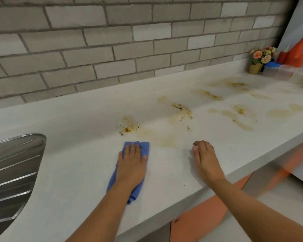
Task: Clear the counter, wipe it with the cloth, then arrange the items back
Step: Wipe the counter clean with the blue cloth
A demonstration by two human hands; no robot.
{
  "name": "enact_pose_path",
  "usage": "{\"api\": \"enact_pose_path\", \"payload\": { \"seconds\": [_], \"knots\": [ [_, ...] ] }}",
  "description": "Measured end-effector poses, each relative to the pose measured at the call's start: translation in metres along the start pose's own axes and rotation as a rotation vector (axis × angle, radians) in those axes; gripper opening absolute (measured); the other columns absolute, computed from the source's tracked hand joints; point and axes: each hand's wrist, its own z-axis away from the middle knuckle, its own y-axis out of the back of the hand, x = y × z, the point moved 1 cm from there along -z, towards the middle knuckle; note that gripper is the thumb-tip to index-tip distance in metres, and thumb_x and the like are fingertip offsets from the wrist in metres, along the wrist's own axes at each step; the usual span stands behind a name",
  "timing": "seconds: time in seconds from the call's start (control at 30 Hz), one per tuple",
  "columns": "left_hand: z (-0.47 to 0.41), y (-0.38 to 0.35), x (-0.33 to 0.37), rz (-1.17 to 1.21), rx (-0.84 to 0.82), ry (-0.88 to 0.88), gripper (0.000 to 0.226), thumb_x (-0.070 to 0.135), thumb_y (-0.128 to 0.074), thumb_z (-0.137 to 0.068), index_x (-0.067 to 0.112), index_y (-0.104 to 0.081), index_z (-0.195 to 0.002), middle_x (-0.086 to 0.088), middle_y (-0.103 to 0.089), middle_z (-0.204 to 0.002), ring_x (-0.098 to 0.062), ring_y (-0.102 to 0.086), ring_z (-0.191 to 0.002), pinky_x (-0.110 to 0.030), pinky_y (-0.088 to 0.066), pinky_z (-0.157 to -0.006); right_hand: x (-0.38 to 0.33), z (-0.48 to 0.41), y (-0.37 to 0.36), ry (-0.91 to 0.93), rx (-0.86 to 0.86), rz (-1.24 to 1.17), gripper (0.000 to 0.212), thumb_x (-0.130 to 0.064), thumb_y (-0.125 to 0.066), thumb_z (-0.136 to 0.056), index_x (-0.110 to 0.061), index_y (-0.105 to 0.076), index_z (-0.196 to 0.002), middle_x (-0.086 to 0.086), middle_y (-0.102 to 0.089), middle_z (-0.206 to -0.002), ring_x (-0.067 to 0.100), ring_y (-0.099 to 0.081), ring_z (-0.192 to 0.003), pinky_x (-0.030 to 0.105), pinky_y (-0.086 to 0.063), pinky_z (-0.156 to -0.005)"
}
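Open counter ahead of me, clutter only at the far right.
From my left hand (131, 165), flat on the cloth (144, 146), and my right hand (205, 159) beside it, the stained counter (94, 119) lies open to the brick wall (112, 41). The sink drainer (12, 168) bounds my left; a flower pot (255, 68), tubs (285, 72) and a jug (302, 51) crowd the right corner.

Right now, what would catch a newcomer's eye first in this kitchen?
The brown stains scattered across the white counter, from the middle toward the far right. Next, the bright blue cloth pressed flat under the left hand near the front edge, just short of the nearest stain. An orange bottle stands out in the far right corner.
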Motion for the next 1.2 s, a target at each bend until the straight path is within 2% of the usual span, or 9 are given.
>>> {"api": "enact_pose_path", "payload": {
  "seconds": [0.13,0.23,0.33,0.47,0.63,0.73,0.83,1.03,1.2],
  "knots": [
    [0.057,-0.006,0.069,0.071,-0.104,-0.386,0.059,0.046,-0.009,-0.099,0.02,0.006,-0.149,0.007,0.014,-0.157,-0.008,0.016,-0.143,-0.027,0.015,-0.112,0.001,0.003,0.004,0.029,0.031,-0.06,0.033,-0.021,-0.033,-0.101,-0.004,-0.049,-0.125,0.011,-0.049,-0.124,0.024,-0.041,-0.12,0.015,-0.024,-0.092],
    [0.09,-0.002,0.042,0.069,-0.175,-0.536,0.061,0.054,-0.005,-0.093,0.031,0.009,-0.147,0.023,0.025,-0.146,0.007,0.026,-0.134,-0.021,0.023,-0.109,0.003,0.002,0.013,0.034,0.049,-0.116,0.035,-0.022,-0.033,-0.101,-0.002,-0.049,-0.125,0.012,-0.05,-0.124,0.025,-0.043,-0.118,0.017,-0.025,-0.091],
    [0.087,0.007,-0.018,0.055,-0.137,-0.354,0.073,0.063,0.003,-0.08,0.034,0.007,-0.147,0.026,0.021,-0.146,0.006,0.019,-0.138,-0.023,0.02,-0.11,0.005,0.002,0.014,0.002,0.04,-0.151,0.033,-0.021,-0.033,-0.101,-0.004,-0.048,-0.125,0.01,-0.049,-0.125,0.023,-0.043,-0.119,0.017,-0.026,-0.091],
    [0.043,0.011,-0.032,-0.07,-0.058,0.064,0.056,0.039,-0.011,-0.101,0.018,0.002,-0.15,0.002,0.007,-0.159,-0.015,0.006,-0.146,-0.042,0.002,-0.118,0.001,0.003,0.008,0.027,0.038,-0.145,0.033,-0.024,-0.033,-0.101,-0.006,-0.048,-0.124,0.005,-0.049,-0.124,0.018,-0.04,-0.12,0.016,-0.025,-0.091],
    [0.053,-0.012,0.071,0.003,-0.084,-0.237,0.055,0.038,-0.011,-0.101,0.018,0.004,-0.15,0.0,0.01,-0.159,-0.017,0.011,-0.146,-0.035,0.009,-0.116,0.0,0.003,0.01,0.028,0.026,-0.114,0.033,-0.023,-0.038,-0.099,-0.004,-0.051,-0.122,0.011,-0.052,-0.124,0.024,-0.043,-0.12,0.019,-0.026,-0.091],
    [0.089,-0.01,0.06,0.002,-0.116,-0.385,0.057,0.047,-0.007,-0.098,0.025,0.004,-0.149,0.009,0.012,-0.157,-0.008,0.015,-0.144,-0.028,0.015,-0.112,0.001,0.003,0.01,0.016,-0.011,-0.095,0.031,-0.02,-0.039,-0.099,-0.001,-0.056,-0.117,0.016,-0.052,-0.124,0.03,-0.038,-0.127,0.028,-0.028,-0.1],
    [0.096,-0.002,0.008,0.016,-0.118,-0.304,0.054,0.043,-0.014,-0.101,0.028,0.003,-0.149,0.012,0.011,-0.157,-0.005,0.013,-0.144,-0.032,0.011,-0.115,-0.001,0.004,0.008,0.016,-0.064,-0.045,0.03,-0.021,-0.043,-0.098,-0.002,-0.058,-0.115,0.013,-0.05,-0.125,0.027,-0.035,-0.13,0.029,-0.028,-0.103],
    [0.048,0.009,-0.035,-0.06,-0.02,0.239,0.057,0.036,-0.012,-0.102,0.011,0.004,-0.15,-0.007,0.006,-0.159,-0.024,0.003,-0.146,-0.042,0.001,-0.118,-0.031,0.009,-0.009,0.051,-0.06,0.085,0.039,-0.03,-0.048,-0.095,-0.006,-0.053,-0.126,0.006,-0.05,-0.129,0.021,-0.043,-0.124,0.029,-0.037,-0.1],
    [0.058,0.0,-0.007,0.026,-0.095,-0.131,0.054,0.038,-0.012,-0.102,0.02,0.005,-0.15,0.002,0.012,-0.158,-0.015,0.011,-0.146,-0.034,0.007,-0.117,-0.069,0.016,-0.045,0.068,-0.133,0.231,0.042,-0.03,-0.043,-0.096,-0.008,-0.047,-0.131,0.008,-0.04,-0.141,0.022,-0.034,-0.132,0.029,-0.032,-0.105]
  ]
}}
